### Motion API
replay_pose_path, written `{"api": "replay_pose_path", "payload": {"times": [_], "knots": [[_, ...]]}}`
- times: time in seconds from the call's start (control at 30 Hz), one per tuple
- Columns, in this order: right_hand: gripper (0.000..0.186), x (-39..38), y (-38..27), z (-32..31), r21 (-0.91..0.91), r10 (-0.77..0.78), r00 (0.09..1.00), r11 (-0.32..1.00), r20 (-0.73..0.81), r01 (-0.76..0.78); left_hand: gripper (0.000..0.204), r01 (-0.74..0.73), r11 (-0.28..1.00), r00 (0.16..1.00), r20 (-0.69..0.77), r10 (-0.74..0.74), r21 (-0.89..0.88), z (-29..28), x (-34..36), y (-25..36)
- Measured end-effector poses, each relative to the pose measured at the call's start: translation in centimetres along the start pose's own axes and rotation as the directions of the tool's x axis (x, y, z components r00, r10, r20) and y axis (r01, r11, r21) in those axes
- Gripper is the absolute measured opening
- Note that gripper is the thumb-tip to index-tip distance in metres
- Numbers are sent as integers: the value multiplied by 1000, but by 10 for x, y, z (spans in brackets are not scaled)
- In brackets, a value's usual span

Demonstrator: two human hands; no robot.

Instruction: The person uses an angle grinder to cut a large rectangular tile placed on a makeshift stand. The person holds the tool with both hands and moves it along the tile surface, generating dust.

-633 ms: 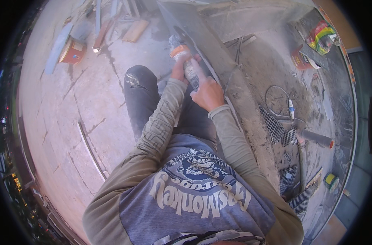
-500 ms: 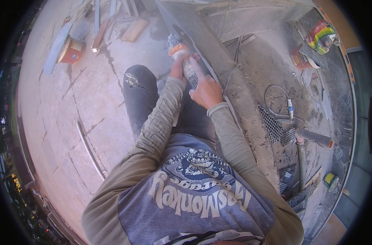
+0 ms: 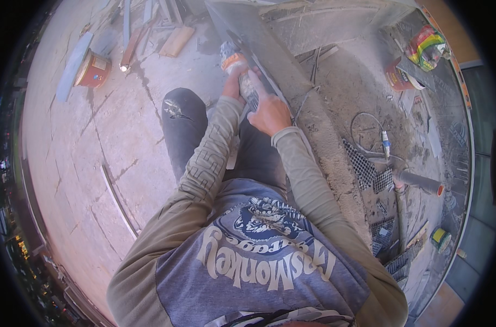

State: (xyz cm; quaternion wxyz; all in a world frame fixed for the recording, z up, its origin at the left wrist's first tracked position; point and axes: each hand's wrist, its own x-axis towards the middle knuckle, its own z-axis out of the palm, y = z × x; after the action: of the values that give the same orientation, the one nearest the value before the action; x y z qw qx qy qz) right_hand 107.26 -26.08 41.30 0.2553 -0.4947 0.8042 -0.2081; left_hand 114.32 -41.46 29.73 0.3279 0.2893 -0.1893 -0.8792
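Note:
An angle grinder (image 3: 249,91), dusty with an orange band near its head, is held in both my hands at the top middle. Closed round its body just behind the orange band is my left hand (image 3: 233,84). My right hand (image 3: 271,114) grips the rear of the body, its index finger stretched along it. The grinder's dark disc (image 3: 236,39) meets the side of a grey slab-faced low wall (image 3: 278,46), and pale dust hangs around it. My bent left knee, in dark torn trousers, is left of the tool.
Right of the wall lies a rubble-strewn trench with black mesh pieces (image 3: 360,165), a cable loop (image 3: 362,128) and a pipe (image 3: 419,182). A red bucket (image 3: 400,77) and colourful bag (image 3: 427,48) stand beyond. On the left are another bucket (image 3: 94,70), boards (image 3: 177,42) and a thin strip (image 3: 117,199).
Both hands and the grinder have shifted slightly to the left in the picture, and the disc still meets the wall. The grip looks the same.

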Motion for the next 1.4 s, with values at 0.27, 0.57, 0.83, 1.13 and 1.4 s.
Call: {"api": "replay_pose_path", "payload": {"times": [0.27,0.57,0.83,1.13,1.4], "knots": [[113,8,1,5,-8,1,1000,1000,-24,-1,46,75,994,993,99,-67,-80,-8,11,8],[114,-15,4,2,-49,23,999,999,-32,-25,52,22,996,999,36,-25,87,7,-12,2],[115,-34,10,-1,20,-26,998,999,-54,27,54,6,991,999,42,-12,130,7,-30,-4],[112,-47,11,-4,40,-39,996,998,-82,42,57,10,994,998,54,-16,109,9,-41,-11],[110,-37,8,-2,30,-9,999,1000,-44,10,56,19,993,1000,20,-21,118,11,-34,-5]]}}
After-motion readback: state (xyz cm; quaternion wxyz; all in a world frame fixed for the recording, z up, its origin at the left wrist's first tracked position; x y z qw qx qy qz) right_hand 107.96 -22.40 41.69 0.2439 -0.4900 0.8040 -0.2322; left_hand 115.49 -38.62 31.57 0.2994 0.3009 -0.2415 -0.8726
